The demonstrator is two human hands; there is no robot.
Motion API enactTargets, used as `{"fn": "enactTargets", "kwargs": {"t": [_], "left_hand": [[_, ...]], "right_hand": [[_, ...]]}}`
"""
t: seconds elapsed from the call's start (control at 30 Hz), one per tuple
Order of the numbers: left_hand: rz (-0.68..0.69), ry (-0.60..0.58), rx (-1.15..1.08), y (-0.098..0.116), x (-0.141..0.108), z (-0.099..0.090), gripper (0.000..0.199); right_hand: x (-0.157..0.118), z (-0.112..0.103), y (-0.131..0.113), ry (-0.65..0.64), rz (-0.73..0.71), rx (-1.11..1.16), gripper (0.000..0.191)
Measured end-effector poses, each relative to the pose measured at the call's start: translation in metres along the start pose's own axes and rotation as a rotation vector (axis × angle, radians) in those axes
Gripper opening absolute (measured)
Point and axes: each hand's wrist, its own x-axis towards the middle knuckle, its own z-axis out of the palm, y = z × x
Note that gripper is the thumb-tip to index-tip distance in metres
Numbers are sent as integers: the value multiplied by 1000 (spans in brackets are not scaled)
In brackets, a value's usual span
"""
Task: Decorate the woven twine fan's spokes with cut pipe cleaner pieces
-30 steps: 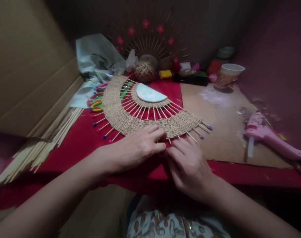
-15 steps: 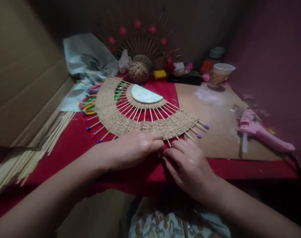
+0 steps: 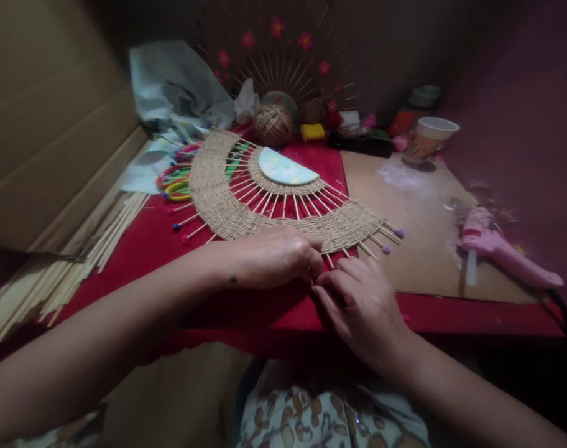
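A woven half-round fan [image 3: 227,214] of tan cord and thin sticks lies on the red cloth, its curved edge towards me. A pale blue half-circle [image 3: 286,168] covers its centre. Small blue, pink and purple balls tip some sticks. My left hand [image 3: 281,256] is closed at the lower rim, fingers pinched round a stick. Just right of it, my right hand [image 3: 360,298] is closed too, its thumb and forefinger at the end of that stick. Whatever sits between those fingertips is too small to make out.
Loose flat sticks [image 3: 73,274] lie at left. On cardboard [image 3: 395,230] at right are a paper cup [image 3: 428,140] and a pink glue gun [image 3: 502,252]. Behind stand a twine ball [image 3: 273,123], a yellow block [image 3: 312,131] and a flowered fan [image 3: 276,62]. A cloth [image 3: 176,81] is back left.
The view has shifted, so the scene sits a little further right and mostly higher. Both hands remain at the fan's lower rim, with fingertips still close together.
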Motion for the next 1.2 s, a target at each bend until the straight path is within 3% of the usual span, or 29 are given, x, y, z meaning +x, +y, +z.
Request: {"fn": "enactTargets", "kwargs": {"t": [0.23, 0.4, 0.7, 0.9, 1.2], "left_hand": [[33, -93, -26, 1, 10, -8, 19], [24, -168, 33, 3, 13, -11, 10], [101, 21, 99, 2, 4, 0, 7], [147, 13, 326, 3, 1, -1, 15], [208, 38, 414, -2, -1, 5, 24]], "right_hand": [[-2, 3, -3, 12, -5, -59, 23], [-2, 5, -5, 53, -7, -118, 25], [-2, 6, -2, 82, 5, -101, 19], [-2, 5, -3, 48, 40, -76, 20], [-1, 2, -4, 40, 36, -71, 20]]}}
